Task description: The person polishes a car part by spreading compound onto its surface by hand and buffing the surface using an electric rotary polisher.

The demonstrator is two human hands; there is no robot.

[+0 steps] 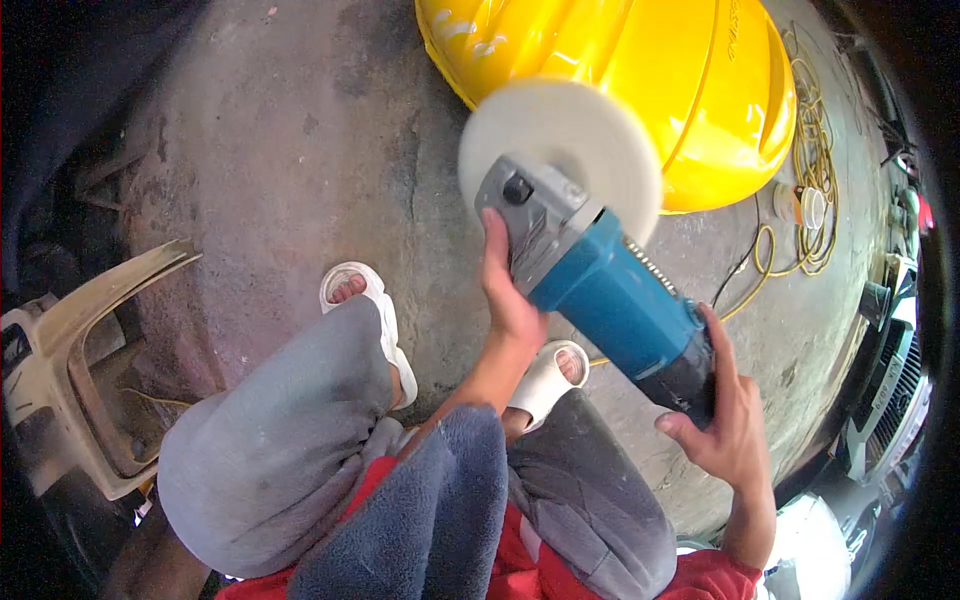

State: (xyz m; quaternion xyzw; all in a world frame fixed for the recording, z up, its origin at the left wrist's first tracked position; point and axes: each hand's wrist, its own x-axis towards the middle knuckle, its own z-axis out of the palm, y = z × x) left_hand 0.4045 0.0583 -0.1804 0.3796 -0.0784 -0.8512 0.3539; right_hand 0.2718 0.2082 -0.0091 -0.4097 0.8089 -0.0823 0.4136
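Observation:
A blue and grey polisher [610, 290] with a round white pad [560, 130] is held in front of me; the pad's outline is smeared, as if spinning. My left hand [512, 300] is closed around the grey gear head from below, its thumb along the side. At the black rear end, my right hand [725, 420] grips the body, fingers on one side and thumb on the other. Beyond the pad lies a glossy yellow curved panel [610, 60]. The pad overlaps the panel's near edge in view; whether they touch I cannot tell.
A yellow cord [765, 265] lies coiled on the concrete floor [290, 150] at right, beside a round white-topped container [812, 207]. A beige frame-like part [60, 345] stands at left. Car parts [885, 390] line the right edge. A blue-grey towel [425, 510] hangs over my lap.

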